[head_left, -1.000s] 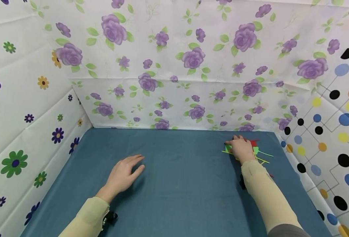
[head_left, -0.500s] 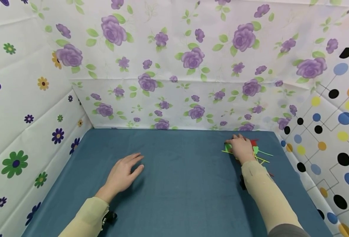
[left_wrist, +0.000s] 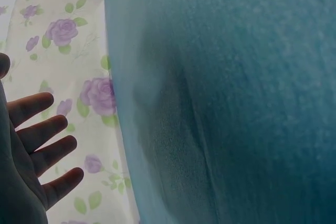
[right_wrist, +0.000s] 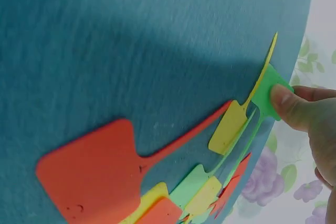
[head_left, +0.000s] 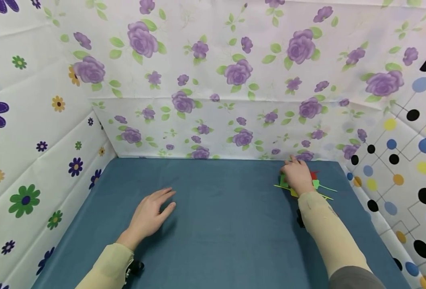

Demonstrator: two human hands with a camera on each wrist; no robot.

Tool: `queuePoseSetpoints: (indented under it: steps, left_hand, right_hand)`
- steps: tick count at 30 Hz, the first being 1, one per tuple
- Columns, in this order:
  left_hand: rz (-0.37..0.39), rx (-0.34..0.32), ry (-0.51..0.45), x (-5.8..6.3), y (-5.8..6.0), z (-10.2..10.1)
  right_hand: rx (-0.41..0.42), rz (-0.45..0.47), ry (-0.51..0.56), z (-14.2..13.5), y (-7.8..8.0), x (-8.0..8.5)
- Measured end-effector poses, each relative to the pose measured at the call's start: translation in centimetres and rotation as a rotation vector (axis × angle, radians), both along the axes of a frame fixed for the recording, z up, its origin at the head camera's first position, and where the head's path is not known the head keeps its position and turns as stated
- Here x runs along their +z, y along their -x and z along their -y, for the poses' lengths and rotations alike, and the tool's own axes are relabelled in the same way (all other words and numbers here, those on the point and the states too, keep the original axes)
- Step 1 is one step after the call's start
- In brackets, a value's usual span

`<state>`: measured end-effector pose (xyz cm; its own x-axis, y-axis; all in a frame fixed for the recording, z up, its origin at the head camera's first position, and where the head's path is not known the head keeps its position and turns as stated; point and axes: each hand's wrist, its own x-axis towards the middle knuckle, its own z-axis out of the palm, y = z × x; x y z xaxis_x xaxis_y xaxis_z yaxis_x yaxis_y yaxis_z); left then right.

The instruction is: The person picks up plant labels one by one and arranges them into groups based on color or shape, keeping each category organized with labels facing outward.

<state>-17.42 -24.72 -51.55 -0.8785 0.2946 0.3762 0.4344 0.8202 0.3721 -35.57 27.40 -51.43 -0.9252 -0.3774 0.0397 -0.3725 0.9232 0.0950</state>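
Note:
At the far right of the table in the head view, my right hand (head_left: 297,176) is over a small pile of flat plastic tags with thin tails. Its thumb and fingers pinch a green tag (right_wrist: 264,94) by the square head, as the right wrist view shows; the tail slants down over the others. Close by lie a yellow tag (right_wrist: 228,128) and a large red tag (right_wrist: 94,171). More yellow, green and red tags overlap below, partly cut off. My left hand (head_left: 150,212) hovers above the cloth at left, fingers extended, thumb apart, holding nothing.
A blue cloth (head_left: 213,233) covers the table. Behind it stands a wall of purple-flowered fabric (head_left: 213,80), with patterned sheets at left and right too. The pile of tags is near the back right corner, close to the dotted sheet (head_left: 408,168).
My right hand has moved slightly away towards the back wall, with its fingertips now overlapping the wall's lower edge. The left hand stays nearly still, and the head view has shifted a little.

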Motion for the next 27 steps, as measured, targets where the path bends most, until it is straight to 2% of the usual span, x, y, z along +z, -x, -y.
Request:
queuePoseSetpoints:
  steps: [5, 9, 16, 23, 27]
  left_hand:
    - [-0.007, 0.006, -0.009, -0.1, -0.2, 0.1]
    - [-0.014, 0.01, -0.016, 0.0, -0.3, 0.3]
    - [-0.032, 0.012, -0.026, 0.0, -0.4, 0.8]
    - [0.001, 0.021, -0.025, 0.2, -0.4, 1.2]
    - [0.007, 0.027, -0.02, 0.0, -0.4, 1.5]
  right_hand:
    - [0.031, -0.018, -0.001, -0.6, 0.1, 0.5]
    - [0.033, -0.015, 0.007, -0.9, 0.4, 1.6]
    - [-0.048, 0.014, 0.032, -1.7, 0.4, 4.3]
    - [-0.16, -0.041, 0.199, -1.5, -0.8, 5.6]
    - [-0.229, 0.007, 0.352, 0.1, -1.3, 5.5]
